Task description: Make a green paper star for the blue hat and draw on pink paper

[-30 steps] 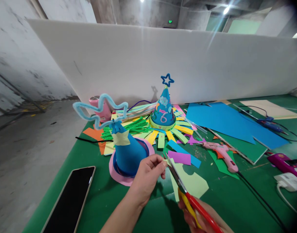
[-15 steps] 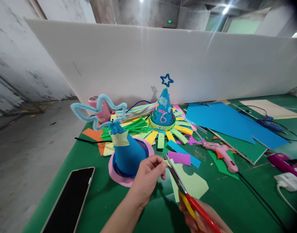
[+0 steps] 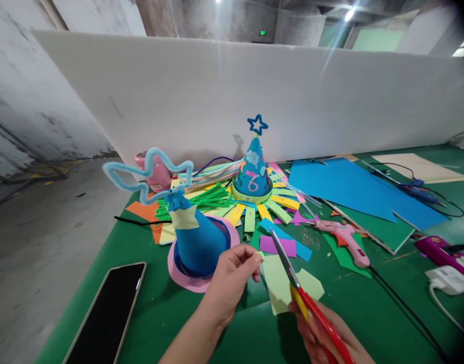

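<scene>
Scissors with metal blades and red-and-yellow handles (image 3: 304,296) are at 4 o'clock from the left hand (image 3: 237,268), over a green surface (image 3: 159,313); every clock direction starts from that hand. At 10 o'clock stands a blue paper cone hat with a pink brim (image 3: 201,247), its visible side bearing one pale yellow-green paper star (image 3: 185,217). At 12 o'clock, farther off, a smaller-looking blue cone hat with a numeral 6 (image 3: 252,172) is densely decorated, so the nearer one seems less finished. A pale green paper sheet (image 3: 277,283) lies at 3 o'clock, its outline apparently already cut into. The right hand (image 3: 340,321) grips the scissors, tips apart from the tiny pale green paper snippet (image 3: 261,256) pinched by the left hand; fingers hide whether its trimming is complete.
</scene>
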Demonstrator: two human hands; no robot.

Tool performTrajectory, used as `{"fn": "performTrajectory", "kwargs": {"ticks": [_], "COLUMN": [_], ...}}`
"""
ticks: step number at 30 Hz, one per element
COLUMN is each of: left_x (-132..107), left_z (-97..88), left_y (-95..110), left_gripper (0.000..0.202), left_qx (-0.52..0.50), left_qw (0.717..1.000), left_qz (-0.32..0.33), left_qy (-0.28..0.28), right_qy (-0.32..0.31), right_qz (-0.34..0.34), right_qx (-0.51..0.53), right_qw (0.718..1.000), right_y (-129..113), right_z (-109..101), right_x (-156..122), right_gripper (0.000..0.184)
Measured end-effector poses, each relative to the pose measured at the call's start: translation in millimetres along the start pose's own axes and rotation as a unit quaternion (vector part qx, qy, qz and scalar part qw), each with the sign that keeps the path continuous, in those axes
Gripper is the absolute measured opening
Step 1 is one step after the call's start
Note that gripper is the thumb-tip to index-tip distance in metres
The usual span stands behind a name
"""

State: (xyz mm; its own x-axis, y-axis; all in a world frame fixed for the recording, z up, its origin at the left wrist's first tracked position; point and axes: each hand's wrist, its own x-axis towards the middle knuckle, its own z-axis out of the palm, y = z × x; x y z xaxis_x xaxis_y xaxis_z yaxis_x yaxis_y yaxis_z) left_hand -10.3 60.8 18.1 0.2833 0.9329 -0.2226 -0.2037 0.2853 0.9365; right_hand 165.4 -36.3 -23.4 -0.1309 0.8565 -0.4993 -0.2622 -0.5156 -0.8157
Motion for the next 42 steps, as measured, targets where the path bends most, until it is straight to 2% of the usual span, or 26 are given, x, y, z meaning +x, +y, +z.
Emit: {"fn": "performTrajectory", "kwargs": {"ticks": [2,3,4,7,9,10,12,14,16,17,19,20,22,24,27,36,39,42], "left_x": [-1,-1,-2,-5,-7,-9,-12,-16,-19,-20,-22,-22,-23,-24,-25,-24,-27,-32], "left_z": [0.9,1.2,1.3,0.3,-1.6,-2.8,-5.2,-7.0,-7.8,-7.9,-7.8,-7.9,-8.7,-10.5,-13.6,-13.4,-13.2,-13.8], "left_y": [0,0,0,-2,-4,-6,-9,-13,-17,-20,-25,-27,-30,-33,-36,-42,-44,-46], "left_gripper": [0.015,0.015,0.015,0.017,0.017,0.017,0.016,0.016,0.016,0.016,0.015,0.015,0.015,0.015,0.015,0.015,0.017,0.011], "left_qx": [-0.003,-0.005,-0.008,-0.02,-0.029,-0.033,-0.039,-0.044,-0.055,-0.062,-0.079,-0.087,-0.1,-0.118,-0.143,-0.158,-0.121,-0.012], "left_qw": [1.0,1.0,1.0,0.999,0.999,0.998,0.997,0.996,0.995,0.994,0.993,0.992,0.991,0.99,0.987,0.985,0.99,0.994], "left_qz": [-0.005,-0.01,-0.015,-0.035,-0.045,-0.049,-0.057,-0.067,-0.078,-0.082,-0.088,-0.088,-0.083,-0.072,-0.051,-0.031,-0.027,0.015], "left_qy": [0.0,-0.001,-0.002,-0.004,0.003,0.008,0.02,0.027,0.029,0.029,0.029,0.029,0.03,0.037,0.05,0.068,0.069,0.112], "right_qy": [0.067,0.089,0.101,0.137,0.154,0.156,0.158,0.17,0.182,0.163,0.087,0.044,0.005,-0.018,-0.031,-0.027,-0.036,-0.041], "right_qz": [-0.064,-0.103,-0.132,-0.171,-0.192,-0.205,-0.233,-0.259,-0.283,-0.295,-0.314,-0.312,-0.319,-0.329,-0.357,-0.409,-0.4,-0.386], "right_qx": [-0.143,-0.234,-0.325,-0.547,-0.63,-0.655,-0.683,-0.689,-0.667,-0.643,-0.573,-0.547,-0.505,-0.495,-0.478,-0.39,-0.369,-0.356], "right_qw": [0.985,0.963,0.931,0.808,0.737,0.71,0.674,0.655,0.665,0.688,0.752,0.776,0.802,0.804,0.802,0.825,0.838,0.85], "right_y": [-8,-11,-14,-20,-22,-23,-28,-34,-39,-41,-43,-43,-43,-42,-42,-33,-31,-31], "right_z": [-11,-18,-24,-42,-51,-55,-58,-54,-42,-33,-11,0,22,38,50,49,47,46], "right_x": [3,5,8,15,15,14,11,8,6,6,10,13,22,32,48,71,72,70], "right_gripper": [0.047,0.045,0.042,0.039,0.042,0.041,0.034,0.028,0.027,0.026,0.018,0.017,0.015,0.012,0.008,0.009,0.008,0.009]}}
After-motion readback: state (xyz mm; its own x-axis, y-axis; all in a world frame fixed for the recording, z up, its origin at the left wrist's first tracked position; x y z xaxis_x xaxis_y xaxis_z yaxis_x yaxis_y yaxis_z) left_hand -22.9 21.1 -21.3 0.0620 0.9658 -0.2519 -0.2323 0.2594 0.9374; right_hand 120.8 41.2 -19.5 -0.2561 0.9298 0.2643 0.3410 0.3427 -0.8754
